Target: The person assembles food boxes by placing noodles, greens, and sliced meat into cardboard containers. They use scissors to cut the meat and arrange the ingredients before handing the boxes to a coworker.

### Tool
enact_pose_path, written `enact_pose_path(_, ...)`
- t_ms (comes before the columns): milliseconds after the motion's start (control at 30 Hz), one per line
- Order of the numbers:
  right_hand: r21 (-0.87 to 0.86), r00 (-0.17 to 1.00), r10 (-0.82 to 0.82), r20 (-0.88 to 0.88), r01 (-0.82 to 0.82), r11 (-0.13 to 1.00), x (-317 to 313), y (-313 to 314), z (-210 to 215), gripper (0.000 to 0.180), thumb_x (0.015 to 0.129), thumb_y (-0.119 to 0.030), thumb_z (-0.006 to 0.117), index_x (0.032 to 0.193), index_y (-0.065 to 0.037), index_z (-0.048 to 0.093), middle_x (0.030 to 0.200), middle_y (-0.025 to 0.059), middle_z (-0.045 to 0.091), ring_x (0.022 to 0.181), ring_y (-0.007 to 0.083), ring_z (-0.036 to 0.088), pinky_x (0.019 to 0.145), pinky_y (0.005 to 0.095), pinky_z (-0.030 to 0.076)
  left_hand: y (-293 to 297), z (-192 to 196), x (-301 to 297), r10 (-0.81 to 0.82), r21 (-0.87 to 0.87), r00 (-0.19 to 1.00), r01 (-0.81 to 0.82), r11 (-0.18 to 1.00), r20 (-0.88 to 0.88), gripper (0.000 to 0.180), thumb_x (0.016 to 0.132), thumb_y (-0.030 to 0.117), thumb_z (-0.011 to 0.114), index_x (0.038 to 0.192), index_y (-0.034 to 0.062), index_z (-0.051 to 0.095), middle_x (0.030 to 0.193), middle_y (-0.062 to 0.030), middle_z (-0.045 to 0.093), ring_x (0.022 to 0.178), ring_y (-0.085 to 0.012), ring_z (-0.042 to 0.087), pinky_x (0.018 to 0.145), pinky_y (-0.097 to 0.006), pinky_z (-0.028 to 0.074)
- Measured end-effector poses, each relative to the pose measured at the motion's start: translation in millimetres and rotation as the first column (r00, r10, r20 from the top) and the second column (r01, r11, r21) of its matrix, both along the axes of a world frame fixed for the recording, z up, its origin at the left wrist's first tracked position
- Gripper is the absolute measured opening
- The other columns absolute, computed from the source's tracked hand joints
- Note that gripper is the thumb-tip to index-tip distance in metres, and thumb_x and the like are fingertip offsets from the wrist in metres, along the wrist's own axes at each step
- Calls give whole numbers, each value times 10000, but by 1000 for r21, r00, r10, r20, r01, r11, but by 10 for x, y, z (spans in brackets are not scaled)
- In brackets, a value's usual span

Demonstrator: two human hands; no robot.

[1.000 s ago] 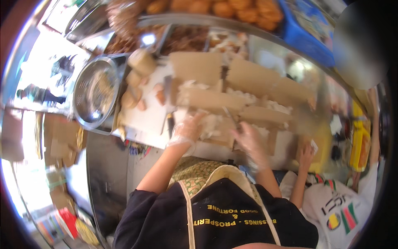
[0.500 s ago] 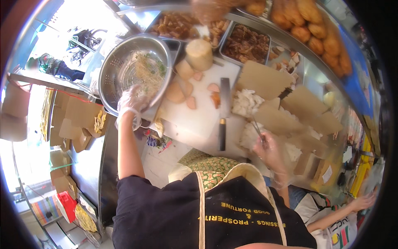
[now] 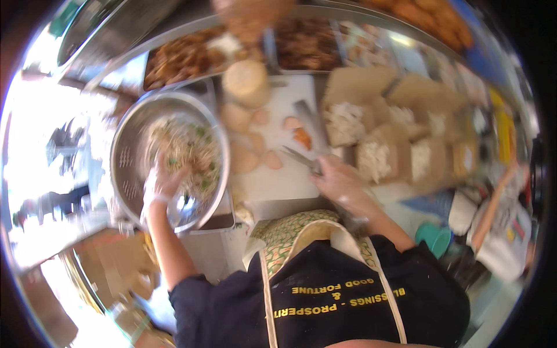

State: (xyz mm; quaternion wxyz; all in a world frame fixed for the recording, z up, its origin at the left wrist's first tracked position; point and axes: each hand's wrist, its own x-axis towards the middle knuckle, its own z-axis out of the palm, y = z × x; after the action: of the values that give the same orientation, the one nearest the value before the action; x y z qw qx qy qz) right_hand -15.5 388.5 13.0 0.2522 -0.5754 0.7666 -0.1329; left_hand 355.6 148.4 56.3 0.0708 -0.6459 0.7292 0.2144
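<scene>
My left hand (image 3: 161,182), in a clear glove, is inside a metal colander (image 3: 120,136), touching bean sprouts (image 3: 191,145) mixed with green leaves. Its fingers look spread, though blurred. Gloved too, my right hand (image 3: 339,178) is closed on a slim two-armed metal tool (image 3: 299,157), its tips over the white cutting board (image 3: 290,184). Whether this is scissors or tongs I cannot tell. Just beyond the tips lie an orange piece (image 3: 301,138), pinkish slices (image 3: 273,159) and a cleaver (image 3: 310,123). Pale round slabs (image 3: 243,153) and a thick pale cylindrical loaf (image 3: 246,84) are between colander and board.
Open cardboard boxes (image 3: 400,152) holding white food (image 3: 374,160) stand at the right. Metal trays of brown pieces (image 3: 183,58) and dark meat (image 3: 307,46) line the back. Another person's blurred hand (image 3: 252,14) is above them. A person (image 3: 502,226) is at the far right, near a green bucket (image 3: 434,239).
My right hand has gone from the boxes to the board with the metal tool. My left hand has moved deeper into the colander, among the sprouts. The view has turned.
</scene>
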Motion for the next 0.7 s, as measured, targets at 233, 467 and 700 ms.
enact_pose_path(233, -235, 986, 160, -44, -166, 958, 325, -141, -411, 221, 970, -141, 450, 1095, 4, 560, 1043, 195, 642, 987, 351, 630, 869, 463, 496, -56, 402, -119, -333, -451, 940, 266, 852, -75, 469, 983, 295, 620, 1389, 77, 537, 1382, -170, 593, 1230, -359, 593, 1020, -438, 484)
enact_pose_path(467, -390, 893, -193, 406, 360, 847, -252, 866, -171, 104, 940, -103, 511, 982, -51, 591, 1015, 130, 662, 944, 261, 641, 845, 363, 520, 139, 233, -1623, -686, -125, 480, 764, 633, -547, 370, 1005, 288, 621, 1321, 96, 611, 994, -82, 687, 750, -193, 642, 563, -326, 525)
enact_pose_path(700, -479, 314, -935, -166, 803, 355, -234, 4171, 472, 173, 887, -146, 533, 937, -8, 624, 880, 192, 649, 834, 360, 648, 773, 441, 547, 2159, 589, -3482, -728, 270, 235, 960, 71, -644, 421, 980, 202, 633, 1386, 134, 543, 1090, -87, 669, 830, -169, 645, 732, -321, 551)
